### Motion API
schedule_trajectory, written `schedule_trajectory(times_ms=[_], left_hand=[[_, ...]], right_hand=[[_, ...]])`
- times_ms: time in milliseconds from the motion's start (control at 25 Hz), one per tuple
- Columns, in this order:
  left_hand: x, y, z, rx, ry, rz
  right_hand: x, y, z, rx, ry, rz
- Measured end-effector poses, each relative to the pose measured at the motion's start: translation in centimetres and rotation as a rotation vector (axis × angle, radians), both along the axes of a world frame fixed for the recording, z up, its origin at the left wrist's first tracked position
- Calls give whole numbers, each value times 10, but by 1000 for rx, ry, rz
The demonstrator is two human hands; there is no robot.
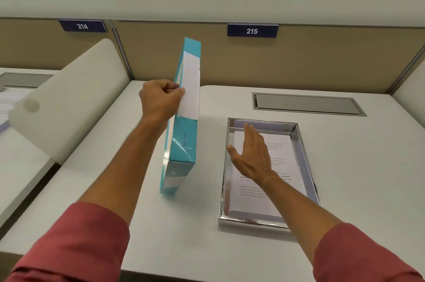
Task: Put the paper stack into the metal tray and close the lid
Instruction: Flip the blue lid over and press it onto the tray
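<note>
A shiny metal tray (305,162) lies on the white desk right of centre. Inside it sits a paper stack (285,157) with printed text on the top sheet. My right hand (250,155) hovers flat and open over the left part of the paper, fingers pointing away from me. Left of the tray a teal lid (184,143) stands on its near end, tilted nearly upright, a white panel on its upper part. My left hand (159,100) pinches the lid's left edge about halfway up.
The white desk (184,224) has a grey recessed hatch (308,104) behind the tray. A beige partition with number plates 214 and 215 runs along the back. A rounded white divider (69,106) separates this desk from the neighbouring one on the left.
</note>
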State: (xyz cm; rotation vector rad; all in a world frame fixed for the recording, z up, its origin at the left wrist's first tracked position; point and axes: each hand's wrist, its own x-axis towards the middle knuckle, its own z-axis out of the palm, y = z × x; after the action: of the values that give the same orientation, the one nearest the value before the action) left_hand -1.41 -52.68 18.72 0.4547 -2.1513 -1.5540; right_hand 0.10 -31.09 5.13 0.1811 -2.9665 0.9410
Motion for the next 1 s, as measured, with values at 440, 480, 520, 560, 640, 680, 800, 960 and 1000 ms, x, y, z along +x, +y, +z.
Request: schedule_trajectory(times_ms=[440, 480, 520, 560, 640, 680, 800, 960, 1000], left_hand=[[9, -22, 53, 729, 80, -265], [12, -22, 52, 757, 60, -302], [13, -24, 50, 768, 32, -319], [14, -25, 46, 791, 10, -336], [13, -28, 35, 830, -31, -357], [10, -30, 28, 838, -59, -352], [10, -25, 9, 861, -160, -371], [3, -15, -20, 584, -271, -259], [0, -11, -27, 495, -274, -228]], right_hand=[[-32, 25, 38, -683, -218, -291], [-36, 28, 40, -735, -244, -308], [-39, 31, 41, -799, -269, -316], [-41, 33, 42, -876, -295, -313], [-43, 38, 44, -986, -309, -304], [-43, 40, 44, -1007, -303, -309], [-41, 51, 41, -987, -299, -332], [-35, 78, 36, -977, -254, -446], [-34, 86, 35, -977, -237, -471]])
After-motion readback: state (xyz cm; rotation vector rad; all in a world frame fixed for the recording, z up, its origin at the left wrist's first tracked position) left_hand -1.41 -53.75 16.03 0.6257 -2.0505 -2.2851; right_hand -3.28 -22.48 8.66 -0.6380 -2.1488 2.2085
